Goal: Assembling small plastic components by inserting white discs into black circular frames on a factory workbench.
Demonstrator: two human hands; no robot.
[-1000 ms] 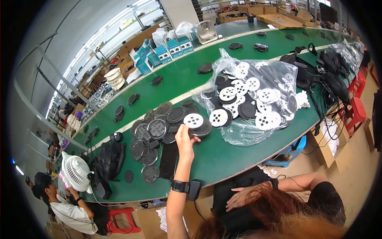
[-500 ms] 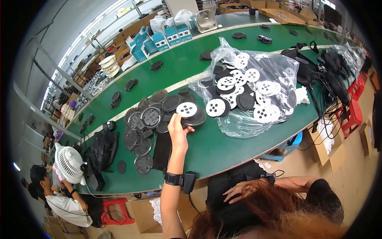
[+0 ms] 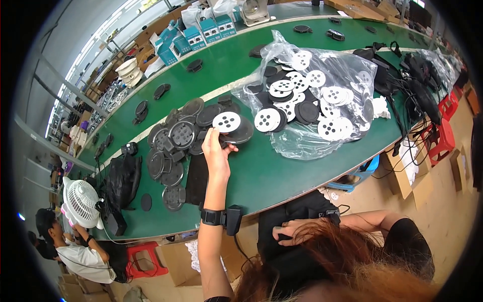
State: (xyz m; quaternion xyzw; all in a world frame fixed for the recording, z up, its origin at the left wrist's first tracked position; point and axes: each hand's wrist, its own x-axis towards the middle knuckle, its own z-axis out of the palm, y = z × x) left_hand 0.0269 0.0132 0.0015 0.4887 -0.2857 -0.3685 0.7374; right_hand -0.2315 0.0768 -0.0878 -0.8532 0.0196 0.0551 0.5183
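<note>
With left hand (image 3: 217,157), touching near edge of white disc (image 3: 226,122), overlapping dark unit (image 3: 242,132); not being able to tell if grip is clamping. Resting right hand (image 3: 291,232) on dark cloth (image 3: 302,204), fingers' hold being unclear. On green surface (image 3: 266,176), seeing piled units (image 3: 182,133) without white discs, many remaining in clear bag (image 3: 307,148). Reading nothing on teal boxes (image 3: 209,30).

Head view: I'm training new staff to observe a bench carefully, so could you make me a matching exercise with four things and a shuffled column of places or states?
Things
1. left hand
2. large plastic bag
3. teal boxes
4. blue stool

Places or states
A. at the far edge of the green worktop
B. fingertips at the edge of a white disc
C. partly hidden under the worktop's near edge
D. transparent, spread among many discs

Pairs: 1-B, 2-D, 3-A, 4-C
</note>
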